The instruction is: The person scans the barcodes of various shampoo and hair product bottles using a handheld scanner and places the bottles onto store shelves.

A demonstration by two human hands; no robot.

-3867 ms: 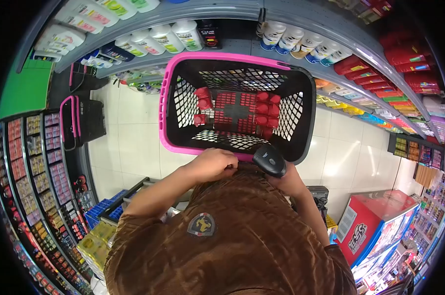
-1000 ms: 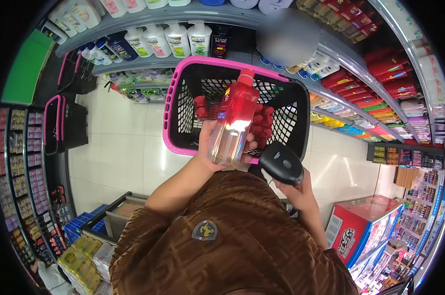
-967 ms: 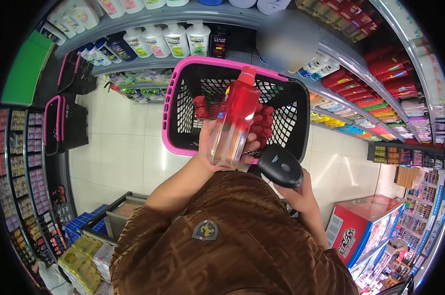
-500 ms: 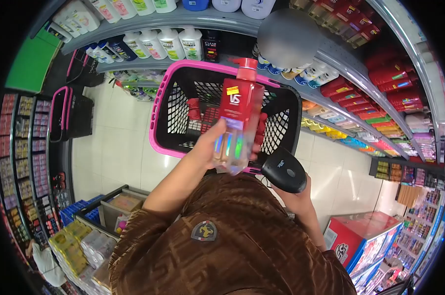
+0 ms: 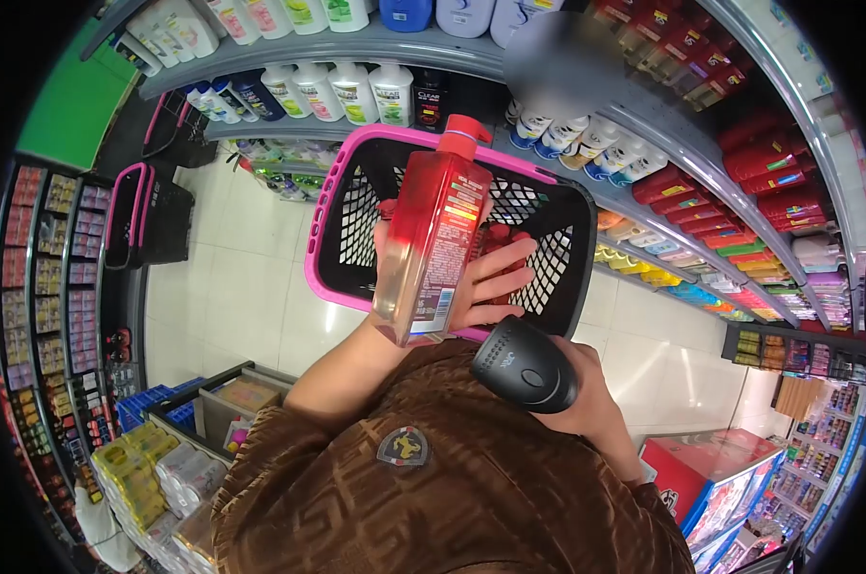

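Note:
My left hand (image 5: pixel 490 284) holds a red pump bottle (image 5: pixel 444 215) with a clear lower part. It rests on my palm, tilted, with the thumb along its left side and the fingers stretched out on the right. Its back label faces me, with small print and a barcode near the base. My right hand (image 5: pixel 586 390) grips a black barcode scanner (image 5: pixel 526 367), whose head points toward the lower end of the bottle. Under the bottle is a black shopping basket with a pink rim (image 5: pixel 315 253). Red items (image 5: pixel 500 241) lie inside it, partly hidden by my left hand.
Shelves (image 5: pixel 289 59) of white shampoo bottles (image 5: pixel 392 94) stand ahead. More red bottles (image 5: pixel 677 191) fill the shelving on the right. Black baskets (image 5: pixel 160 225) stand at the left. Stacked cans (image 5: pixel 141 464) and a red-and-blue chest (image 5: pixel 710 459) flank me.
The bottle has turned from its front label to its back label and shifted slightly left. My left fingers have spread out. The scanner has moved left, closer to the bottle.

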